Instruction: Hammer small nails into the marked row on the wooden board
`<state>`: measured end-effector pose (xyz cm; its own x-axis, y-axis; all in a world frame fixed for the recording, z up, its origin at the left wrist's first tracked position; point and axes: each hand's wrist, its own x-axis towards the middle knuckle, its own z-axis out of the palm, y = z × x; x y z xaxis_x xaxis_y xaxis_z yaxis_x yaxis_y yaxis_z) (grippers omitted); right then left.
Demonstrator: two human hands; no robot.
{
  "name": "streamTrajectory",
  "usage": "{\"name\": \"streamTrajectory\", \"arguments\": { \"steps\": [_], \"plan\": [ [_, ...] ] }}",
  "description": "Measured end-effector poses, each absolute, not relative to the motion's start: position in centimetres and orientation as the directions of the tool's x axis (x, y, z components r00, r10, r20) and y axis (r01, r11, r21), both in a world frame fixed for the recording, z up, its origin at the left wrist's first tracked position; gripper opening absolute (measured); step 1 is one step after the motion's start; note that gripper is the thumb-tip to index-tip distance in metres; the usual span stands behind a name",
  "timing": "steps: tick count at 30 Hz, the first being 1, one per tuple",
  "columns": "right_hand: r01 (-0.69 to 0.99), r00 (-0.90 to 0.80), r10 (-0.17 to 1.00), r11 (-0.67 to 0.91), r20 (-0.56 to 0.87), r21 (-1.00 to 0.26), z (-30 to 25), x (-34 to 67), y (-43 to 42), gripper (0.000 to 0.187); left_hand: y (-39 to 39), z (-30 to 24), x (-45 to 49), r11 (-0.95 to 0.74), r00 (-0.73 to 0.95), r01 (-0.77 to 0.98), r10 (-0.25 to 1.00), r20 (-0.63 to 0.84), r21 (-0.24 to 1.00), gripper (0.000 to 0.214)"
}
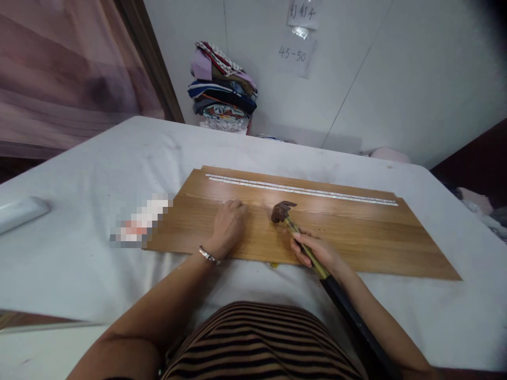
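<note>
A long wooden board (356, 237) lies flat on the white-covered table (99, 174). Two thin silvery strips (301, 189) run along its far edge. My left hand (228, 224) rests on the board with fingers curled, pinching something small that I cannot make out, perhaps a nail. My right hand (317, 252) grips the yellow-and-black handle of a claw hammer (282, 211). The rusty hammer head rests on the board just right of my left hand. A bracelet circles my left wrist.
A blurred-out small object (140, 221) lies on the cloth left of the board. A white object (19, 211) sits at the table's left edge. Folded clothes (222, 89) are stacked against the white wall behind. Paper notes hang on the wall.
</note>
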<state>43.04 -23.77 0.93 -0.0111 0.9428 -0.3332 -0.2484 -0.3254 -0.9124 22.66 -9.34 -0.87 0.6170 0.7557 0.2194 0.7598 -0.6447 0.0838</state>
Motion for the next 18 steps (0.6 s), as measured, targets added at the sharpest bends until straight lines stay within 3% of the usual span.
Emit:
{"name": "streamTrajectory", "arguments": {
  "steps": [5, 18],
  "plan": [
    [-0.227, -0.025, 0.939, -0.339, -0.343, -0.913, 1.0, 43.0, -23.7, 0.033, -12.9, -0.1, 24.4, -0.736, 0.742, 0.656, 0.67, 0.037, 0.167, 0.024],
    [-0.253, -0.002, 0.941, -0.328, -0.338, -0.91, 1.1, 42.8, -23.8, 0.032, -13.5, -0.4, 25.0, -0.683, 0.708, 0.683, 0.707, -0.002, 0.258, 0.02]
  ]
}}
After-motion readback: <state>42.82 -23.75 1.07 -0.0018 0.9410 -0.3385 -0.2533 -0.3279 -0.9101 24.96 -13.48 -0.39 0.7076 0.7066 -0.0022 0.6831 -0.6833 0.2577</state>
